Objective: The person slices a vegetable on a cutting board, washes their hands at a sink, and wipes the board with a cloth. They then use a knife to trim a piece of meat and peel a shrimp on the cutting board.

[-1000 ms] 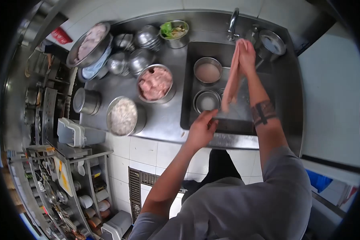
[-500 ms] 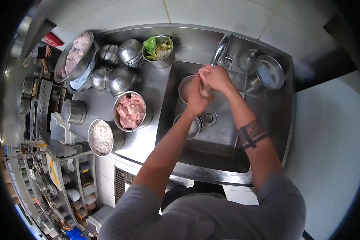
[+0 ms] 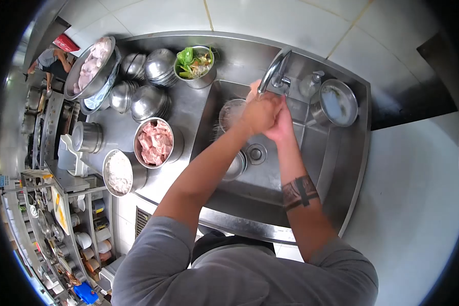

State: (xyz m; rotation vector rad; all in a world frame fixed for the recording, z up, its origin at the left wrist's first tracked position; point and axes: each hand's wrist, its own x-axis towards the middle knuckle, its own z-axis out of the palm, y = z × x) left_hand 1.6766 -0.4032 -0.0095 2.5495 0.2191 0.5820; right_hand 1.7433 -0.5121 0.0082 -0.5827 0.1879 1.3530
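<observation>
Both my hands are pressed together under the curved faucet [image 3: 276, 69] at the back of the sink. My left hand [image 3: 261, 113] is closed and lies over the inner side of my right hand [image 3: 281, 122]. My right hand is closed as well, its fingers mostly covered by the left. Whatever may be between them is hidden. Water sprays off to the left, over a round metal bowl [image 3: 231, 113] in the sink. Another metal bowl [image 3: 234, 167] sits nearer me, partly behind my left forearm, beside the drain [image 3: 256, 153].
Left counter: containers of cut raw meat [image 3: 156, 143], white flour-like contents [image 3: 119, 173] and vegetable scraps [image 3: 195, 64], stacked metal bowls [image 3: 149, 102], and a large bowl of raw poultry [image 3: 93, 67]. Right: a soap bottle [image 3: 311, 84] and a pan [image 3: 338, 103]. A person [image 3: 53, 61] is far left.
My left hand has moved up and over the right, which has dropped lower. A pale pink patch between my hands is now hidden. Water now splashes leftward. The view has shifted slightly.
</observation>
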